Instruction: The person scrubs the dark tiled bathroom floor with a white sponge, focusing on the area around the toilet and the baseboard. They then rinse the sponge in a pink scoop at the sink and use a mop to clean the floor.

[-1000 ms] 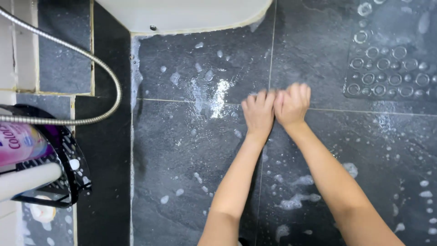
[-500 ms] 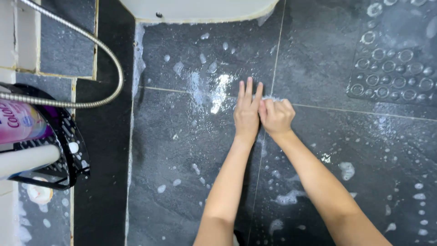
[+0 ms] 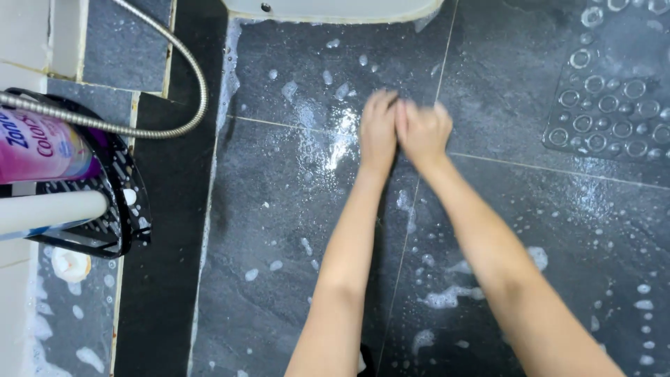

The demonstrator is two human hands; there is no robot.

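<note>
While foam flecks the wet dark floor tiles (image 3: 293, 230), the left hand (image 3: 377, 132) lies flat and open beside the loosely fisted right hand (image 3: 423, 132) at centre frame, seemingly mid-scrub, so further scrubbing would need steady downward pressure.

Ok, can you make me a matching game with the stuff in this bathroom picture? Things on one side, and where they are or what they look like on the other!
Things:
1. left hand
2. metal hose
3. pink bottle
4. bubble mat

Descriptions:
A. lies in the black rack at the left edge
B. pressed beside the right hand on the wet floor tile
C. clear circles, top right corner
D. curves down in a silver loop, upper left

Pairs: 1-B, 2-D, 3-A, 4-C
</note>
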